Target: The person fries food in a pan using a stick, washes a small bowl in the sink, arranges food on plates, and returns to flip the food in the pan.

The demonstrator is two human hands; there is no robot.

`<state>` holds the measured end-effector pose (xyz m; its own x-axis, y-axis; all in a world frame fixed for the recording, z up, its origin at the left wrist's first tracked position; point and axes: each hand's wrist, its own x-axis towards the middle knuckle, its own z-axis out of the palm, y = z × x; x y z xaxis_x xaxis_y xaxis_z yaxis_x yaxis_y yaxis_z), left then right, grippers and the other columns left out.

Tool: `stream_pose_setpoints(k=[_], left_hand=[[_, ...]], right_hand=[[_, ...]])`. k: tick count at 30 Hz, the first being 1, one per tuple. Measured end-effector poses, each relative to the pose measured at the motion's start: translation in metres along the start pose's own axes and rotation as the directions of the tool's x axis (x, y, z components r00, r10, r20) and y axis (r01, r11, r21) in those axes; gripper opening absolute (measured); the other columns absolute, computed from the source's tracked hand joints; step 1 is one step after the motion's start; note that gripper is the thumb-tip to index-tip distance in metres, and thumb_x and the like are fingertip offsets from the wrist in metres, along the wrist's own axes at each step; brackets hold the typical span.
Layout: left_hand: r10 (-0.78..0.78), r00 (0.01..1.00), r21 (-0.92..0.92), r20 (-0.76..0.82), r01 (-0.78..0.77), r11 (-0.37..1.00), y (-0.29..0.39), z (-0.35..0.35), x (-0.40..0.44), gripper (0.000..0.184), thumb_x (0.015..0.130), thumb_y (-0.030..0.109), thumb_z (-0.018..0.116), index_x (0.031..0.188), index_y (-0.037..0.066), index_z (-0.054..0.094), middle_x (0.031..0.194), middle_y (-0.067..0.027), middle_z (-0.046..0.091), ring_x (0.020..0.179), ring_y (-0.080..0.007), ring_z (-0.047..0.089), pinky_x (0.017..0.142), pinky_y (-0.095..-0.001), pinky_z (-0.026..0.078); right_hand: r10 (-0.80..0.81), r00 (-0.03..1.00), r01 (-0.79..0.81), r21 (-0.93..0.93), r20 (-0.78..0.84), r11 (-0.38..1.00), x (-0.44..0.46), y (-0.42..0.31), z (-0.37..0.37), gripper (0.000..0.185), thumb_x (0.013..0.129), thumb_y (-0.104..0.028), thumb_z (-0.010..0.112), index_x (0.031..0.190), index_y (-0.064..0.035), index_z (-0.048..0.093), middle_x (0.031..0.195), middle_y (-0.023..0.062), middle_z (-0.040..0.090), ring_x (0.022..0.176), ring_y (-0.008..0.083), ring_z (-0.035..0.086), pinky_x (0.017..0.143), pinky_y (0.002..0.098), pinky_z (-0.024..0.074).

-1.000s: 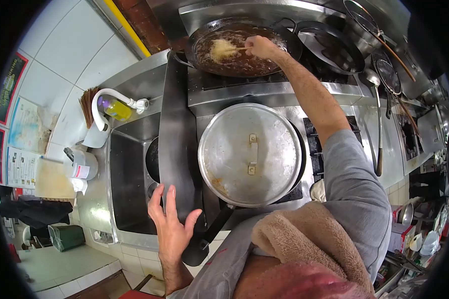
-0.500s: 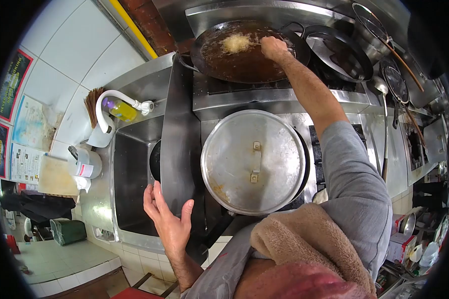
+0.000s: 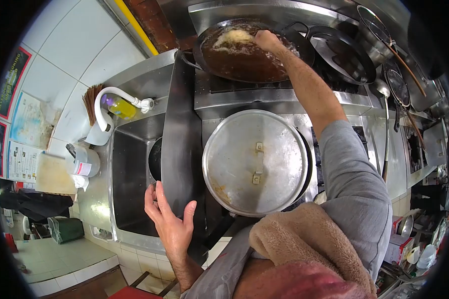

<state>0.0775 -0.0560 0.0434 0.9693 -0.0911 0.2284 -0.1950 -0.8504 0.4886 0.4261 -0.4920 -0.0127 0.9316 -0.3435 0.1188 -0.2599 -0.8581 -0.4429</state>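
My right hand (image 3: 268, 41) reaches over the wide wok (image 3: 200, 54) on the back burner, its fingers closed. Right beside those fingers, a pale, frothy piece of battered food (image 3: 233, 38) lies in bubbling brown oil (image 3: 254, 65). Whatever the fingers grip is hidden from this angle. Down at the left, my left hand (image 3: 172, 222) hangs with fingers apart and nothing in it, over the front of the sink (image 3: 129, 219). Between my arms sits a big pot under a round metal lid (image 3: 234, 154).
A tall steel divider (image 3: 179, 134) separates sink and stove. Another dark pan (image 3: 341, 55) overlaps the wok's right side. Strainers (image 3: 396, 84) and a long ladle (image 3: 385, 109) lie farther right. Behind the sink stand a white tap (image 3: 103, 107) and a yellow soap bottle (image 3: 120, 107).
My right hand has shifted slightly up and left, closer to the food. The pale food has spread wider in the oil, with more bubbles around it. My left hand stays put.
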Motion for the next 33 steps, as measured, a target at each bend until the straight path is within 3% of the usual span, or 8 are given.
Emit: stream_pose_setpoints(k=[3, 6, 7, 10, 13, 27, 29, 33], left_hand=[[0.001, 1.000, -0.003, 0.004, -0.001, 1.000, 0.000, 0.000, 0.000, 0.077, 0.073, 0.026, 0.070, 0.135, 0.007, 0.027, 0.135, -0.0199, 0.023, 0.122, -0.0369, 0.028, 0.099, -0.0444, 0.029], [0.002, 1.000, -0.002, -0.003, -0.002, 1.000, 0.001, 0.000, 0.001, 0.077, 0.073, 0.027, 0.070, 0.135, 0.007, 0.028, 0.135, -0.0207, 0.023, 0.122, -0.0371, 0.028, 0.099, -0.0445, 0.029], [0.002, 1.000, 0.003, -0.005, -0.002, 1.000, 0.002, 0.000, 0.001, 0.077, 0.073, 0.028, 0.070, 0.135, 0.007, 0.028, 0.135, -0.0210, 0.023, 0.122, -0.0372, 0.028, 0.099, -0.0446, 0.029], [0.007, 1.000, 0.010, -0.004, -0.007, 1.000, 0.001, 0.000, 0.001, 0.078, 0.073, 0.029, 0.069, 0.135, 0.006, 0.028, 0.135, -0.0216, 0.024, 0.122, -0.0374, 0.029, 0.099, -0.0448, 0.030], [0.012, 1.000, 0.012, -0.005, -0.012, 1.000, 0.001, 0.001, 0.001, 0.078, 0.073, 0.029, 0.069, 0.135, 0.006, 0.028, 0.135, -0.0220, 0.024, 0.122, -0.0376, 0.029, 0.099, -0.0448, 0.030], [0.037, 0.999, 0.013, -0.007, -0.037, 0.999, -0.001, 0.002, -0.001, 0.077, 0.073, 0.023, 0.070, 0.135, 0.007, 0.028, 0.135, -0.0223, 0.023, 0.123, -0.0376, 0.028, 0.100, -0.0440, 0.030], [0.096, 0.994, 0.066, -0.049, -0.093, 0.993, -0.001, 0.004, 0.000, 0.076, 0.073, 0.030, 0.070, 0.133, 0.004, 0.030, 0.132, -0.0228, 0.027, 0.115, -0.0371, 0.032, 0.090, -0.0430, 0.036], [0.108, 0.993, 0.073, -0.040, -0.105, 0.992, -0.001, 0.004, 0.000, 0.076, 0.073, 0.030, 0.070, 0.133, 0.005, 0.030, 0.132, -0.0228, 0.027, 0.115, -0.0374, 0.032, 0.090, -0.0434, 0.035]], right_hand=[[0.012, 1.000, -0.014, 0.067, 0.023, 0.998, -0.010, 0.001, -0.010, 0.032, 0.087, -0.021, 0.042, 0.116, -0.0149, 0.053, 0.113, 0.0147, 0.056, 0.106, 0.0328, 0.053, 0.089, 0.0451, 0.0415], [0.036, 0.992, -0.038, -0.019, -0.124, 0.999, -0.018, 0.000, -0.019, 0.031, 0.087, -0.021, 0.043, 0.116, -0.0218, 0.053, 0.111, 0.0126, 0.058, 0.105, 0.0309, 0.054, 0.088, 0.0446, 0.0429], [0.082, 0.995, -0.083, -0.013, -0.060, 0.996, -0.022, 0.001, -0.025, 0.032, 0.086, -0.019, 0.045, 0.117, -0.0229, 0.054, 0.109, 0.0125, 0.059, 0.103, 0.0301, 0.056, 0.086, 0.0430, 0.0448], [-0.027, 0.985, -0.016, -0.247, -0.169, 0.969, -0.030, 0.010, -0.033, 0.033, 0.085, -0.016, 0.046, 0.116, -0.0228, 0.055, 0.107, 0.0121, 0.060, 0.099, 0.0301, 0.058, 0.083, 0.0416, 0.0467], [-0.121, 0.981, 0.062, -0.346, -0.153, 0.936, -0.028, 0.025, -0.038, 0.032, 0.083, -0.015, 0.048, 0.112, -0.0199, 0.057, 0.103, 0.0125, 0.062, 0.095, 0.0304, 0.060, 0.081, 0.0420, 0.0478], [-0.130, 0.973, 0.016, -0.506, -0.190, 0.862, -0.050, 0.082, -0.093, 0.025, 0.081, -0.014, 0.048, 0.101, -0.0153, 0.062, 0.098, 0.0148, 0.062, 0.094, 0.0313, 0.060, 0.078, 0.0421, 0.0485], [-0.153, 0.969, 0.028, -0.528, -0.195, 0.849, -0.056, 0.090, -0.099, 0.023, 0.081, -0.015, 0.048, 0.099, -0.0140, 0.063, 0.096, 0.0146, 0.063, 0.092, 0.0318, 0.061, 0.077, 0.0423, 0.0485], [-0.147, 0.977, 0.025, -0.603, -0.154, 0.798, -0.061, 0.100, -0.117, 0.021, 0.083, -0.018, 0.047, 0.093, -0.0127, 0.064, 0.097, 0.0121, 0.063, 0.094, 0.0301, 0.060, 0.077, 0.0448, 0.0466]])
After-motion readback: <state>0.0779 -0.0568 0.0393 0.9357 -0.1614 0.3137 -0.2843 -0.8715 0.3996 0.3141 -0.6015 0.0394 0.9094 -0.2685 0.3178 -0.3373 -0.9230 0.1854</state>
